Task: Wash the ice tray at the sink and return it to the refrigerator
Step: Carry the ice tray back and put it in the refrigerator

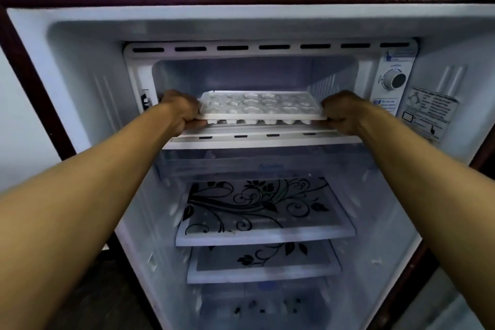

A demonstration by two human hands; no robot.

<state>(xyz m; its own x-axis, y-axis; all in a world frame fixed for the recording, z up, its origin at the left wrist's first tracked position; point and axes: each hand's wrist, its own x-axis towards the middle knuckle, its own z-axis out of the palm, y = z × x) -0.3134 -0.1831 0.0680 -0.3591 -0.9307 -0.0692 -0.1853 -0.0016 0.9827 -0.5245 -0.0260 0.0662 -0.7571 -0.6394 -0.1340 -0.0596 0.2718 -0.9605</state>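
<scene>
**K:** Right, status on the ice tray point(261, 107)?

**M:** At the mouth of the freezer compartment point(257, 72), top of the open refrigerator point(80, 67). Held at both short ends. Left hand point(182, 112) curled round the left end, right hand point(341, 112) curled round the right end. Both clamped on it, thumbs on the rim as far as I can tell.

**K:** Orientation?

**M:** Long axis runs left-right, across the opening. Cavities face up, near long edge towards the person. Roughly level, far edge looks a touch higher. Near edge sits just above the freezer's front lip point(267, 138); can't tell if the underside touches anything.

**K:** Going in or coming out?

**M:** Can't say from one frame. Cavities look pale; ice, water or dry, not readable.

**K:** Advice for the step?

**M:** Keep it level, both ends moving at the same rate so it doesn't skew against the side walls. Clear the lip before sliding. Knuckles are near the compartment frame on both sides, so keep it centred. Thermostat dial point(393, 80) is just right of the opening; avoid bumping it. Patterned shelves point(265, 211) below aren't involved.
</scene>
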